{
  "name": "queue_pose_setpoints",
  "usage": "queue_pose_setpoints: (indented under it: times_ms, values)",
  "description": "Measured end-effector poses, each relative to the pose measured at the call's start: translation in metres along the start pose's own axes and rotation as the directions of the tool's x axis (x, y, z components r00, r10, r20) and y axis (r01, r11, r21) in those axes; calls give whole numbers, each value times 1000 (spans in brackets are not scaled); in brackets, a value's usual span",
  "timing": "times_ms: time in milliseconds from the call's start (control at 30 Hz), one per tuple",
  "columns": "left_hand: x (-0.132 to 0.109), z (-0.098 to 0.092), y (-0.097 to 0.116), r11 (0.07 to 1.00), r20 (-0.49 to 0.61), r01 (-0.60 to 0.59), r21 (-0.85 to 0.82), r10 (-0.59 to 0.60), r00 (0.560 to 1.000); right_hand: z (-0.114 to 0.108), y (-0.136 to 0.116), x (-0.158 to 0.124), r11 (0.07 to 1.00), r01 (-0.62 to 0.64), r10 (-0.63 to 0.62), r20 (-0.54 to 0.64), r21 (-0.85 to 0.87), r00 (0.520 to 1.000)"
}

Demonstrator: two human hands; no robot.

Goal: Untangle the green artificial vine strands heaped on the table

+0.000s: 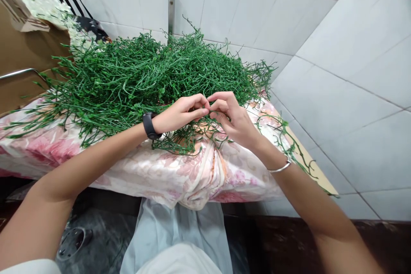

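Note:
A big heap of thin green plastic-looking stems (154, 68) covers the back of the table. Just in front of it, my left hand (184, 113) and my right hand (233, 120) meet at the fingertips. Thumb and fingers are pinched together on both. Whatever lies between the fingertips is too small or hidden to name. Some loose stems (181, 143) lie below my hands on a flowered cloth (154, 171), which is bunched up near its front edge. A dark band is on my left wrist and a silvery bangle on my right.
White flowers (48, 10) and a brown cardboard box (35, 51) stand at the back left, near a dark bag with black handles (91, 25). More stems (289, 145) trail along the right edge. Tiled walls (353, 94) close off the back and right. A metal strip (171, 15) rises behind the heap.

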State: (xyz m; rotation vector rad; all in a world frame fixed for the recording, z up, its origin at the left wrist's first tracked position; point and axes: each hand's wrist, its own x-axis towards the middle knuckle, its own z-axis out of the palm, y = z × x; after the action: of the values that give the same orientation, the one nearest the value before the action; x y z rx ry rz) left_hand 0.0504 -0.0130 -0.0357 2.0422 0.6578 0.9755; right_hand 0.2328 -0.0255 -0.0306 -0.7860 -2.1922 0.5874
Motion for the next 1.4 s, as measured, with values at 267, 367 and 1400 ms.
queue_pose_setpoints:
  times_ms: [267,367,1400]
  values:
    - [-3,-4,12,996,126,59,66,-67,990,-3,-3,1,880,-160,152,53,447,987]
    - [-4,-4,18,993,158,59,100,-74,985,-4,-3,2,827,-164,165,48,538,985]
    - [-11,34,-8,998,-121,-58,16,59,991,-1,4,16,962,-81,175,-357,262,918]
